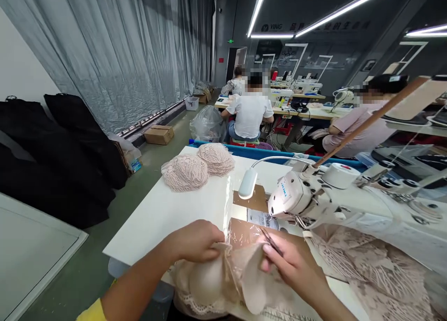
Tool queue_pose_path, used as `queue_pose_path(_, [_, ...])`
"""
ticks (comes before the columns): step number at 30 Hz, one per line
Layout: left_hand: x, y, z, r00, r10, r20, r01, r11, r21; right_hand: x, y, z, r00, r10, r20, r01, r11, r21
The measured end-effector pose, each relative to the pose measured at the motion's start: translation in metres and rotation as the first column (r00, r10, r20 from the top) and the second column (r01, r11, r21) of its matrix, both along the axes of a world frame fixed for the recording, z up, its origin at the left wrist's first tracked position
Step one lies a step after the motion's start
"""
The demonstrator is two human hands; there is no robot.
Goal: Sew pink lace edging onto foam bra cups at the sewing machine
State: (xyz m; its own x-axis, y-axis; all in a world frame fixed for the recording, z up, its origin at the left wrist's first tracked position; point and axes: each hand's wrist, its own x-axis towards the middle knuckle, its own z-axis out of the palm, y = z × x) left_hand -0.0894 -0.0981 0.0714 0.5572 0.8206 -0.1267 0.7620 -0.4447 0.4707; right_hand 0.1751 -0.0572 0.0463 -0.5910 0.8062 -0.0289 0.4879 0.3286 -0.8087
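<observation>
A beige bra (pixel 206 284) with moulded cups and a lace edge hangs over the front edge of the sewing table (pixel 164 228). My left hand (pixel 199 241) pinches its upper edge near the middle, thumb and fingers closed. My right hand (pixel 293 260) is closed around small dark thread snips (pixel 271 242), whose points stick out up and to the left. The same hand's fingertips also grip the edge of the right cup (pixel 253 284). The inner side of the bra between my hands is partly hidden by folds.
A sewing machine (pixel 286 193) with a lamp (pixel 247 183) stands to the right. Lace cups lie in two stacks (pixel 186 172) at the back left. More lace fabric (pixel 384 265) is heaped at right. Co-workers sit ahead, one in a white shirt (pixel 249 114).
</observation>
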Motion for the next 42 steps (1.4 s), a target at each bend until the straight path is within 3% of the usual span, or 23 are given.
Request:
queue_pose_path(2, [-0.026,0.000,0.004,0.991,0.126,-0.050,-0.123,0.990,0.065,-0.039,0.009,-0.003,0.988,0.051,-0.149,-0.072,0.988,-0.138])
queue_pose_path(4, [-0.052,0.006,0.015,0.954,0.290,-0.080,-0.268,0.940,0.212,-0.081,0.027,-0.005,0.959,0.043,-0.279,-0.071,0.993,-0.090])
queue_pose_path(6, [-0.077,0.016,0.035,0.899,0.434,-0.059,-0.370,0.825,0.426,-0.121,0.053,-0.001,0.911,0.050,-0.410,-0.038,0.999,0.037])
queue_pose_path(8, [-0.099,0.032,0.060,0.829,0.558,0.023,-0.440,0.627,0.644,-0.155,0.085,0.010,0.856,0.030,-0.517,0.059,0.986,0.155])
queue_pose_path(11, [-0.124,0.062,0.085,0.797,0.581,0.165,-0.480,0.445,0.756,-0.192,0.134,0.030,0.821,0.060,-0.567,0.193,0.906,0.376])
queue_pose_path(12, [-0.130,0.074,0.085,0.812,0.551,0.193,-0.471,0.424,0.773,-0.201,0.149,0.034,0.831,0.062,-0.552,0.238,0.858,0.455])
queue_pose_path(13, [-0.135,0.085,0.080,0.833,0.517,0.196,-0.453,0.434,0.779,-0.207,0.163,0.036,0.863,0.046,-0.503,0.261,0.812,0.522])
queue_pose_path(15, [-0.140,0.106,0.059,0.864,0.482,0.149,-0.426,0.538,0.727,-0.216,0.185,0.030,0.948,-0.032,-0.318,0.231,0.756,0.613])
queue_pose_path(17, [-0.141,0.122,0.027,0.863,0.498,0.084,-0.454,0.692,0.561,-0.221,0.201,0.016,0.977,-0.085,-0.196,0.191,0.761,0.620])
queue_pose_path(18, [-0.140,0.127,0.012,0.871,0.488,0.064,-0.447,0.730,0.517,-0.222,0.206,0.007,0.982,-0.107,-0.154,0.181,0.768,0.614])
queue_pose_path(20, [-0.136,0.132,-0.013,0.871,0.488,0.059,-0.454,0.752,0.478,-0.222,0.212,-0.007,0.985,-0.146,-0.090,0.170,0.773,0.611])
queue_pose_path(22, [-0.134,0.132,-0.026,0.858,0.507,0.081,-0.483,0.744,0.460,-0.222,0.213,-0.013,0.983,-0.181,-0.023,0.156,0.767,0.622])
queue_pose_path(24, [-0.134,0.131,-0.027,0.844,0.528,0.094,-0.513,0.743,0.430,-0.222,0.212,-0.010,0.979,-0.203,0.038,0.133,0.761,0.635])
queue_pose_path(28, [-0.133,0.134,-0.016,0.847,0.520,0.111,-0.515,0.752,0.411,-0.222,0.206,0.000,0.967,-0.225,0.122,0.100,0.771,0.630])
queue_pose_path(31, [-0.127,0.145,-0.005,0.828,0.540,0.150,-0.529,0.663,0.530,-0.222,0.204,-0.001,0.961,-0.240,0.136,0.110,0.786,0.609])
queue_pose_path(33, [-0.118,0.157,0.001,0.817,0.569,0.087,-0.503,0.633,0.588,-0.222,0.205,-0.005,0.963,-0.244,0.115,0.130,0.793,0.595])
queue_pose_path(38, [-0.096,0.190,0.009,0.822,0.546,-0.160,-0.421,0.773,0.474,-0.216,0.202,-0.013,0.969,-0.249,-0.010,0.213,0.807,0.551])
queue_pose_path(42, [-0.089,0.200,0.006,0.813,0.539,-0.220,-0.427,0.809,0.403,-0.199,0.182,-0.019,0.968,-0.235,-0.089,0.248,0.831,0.497])
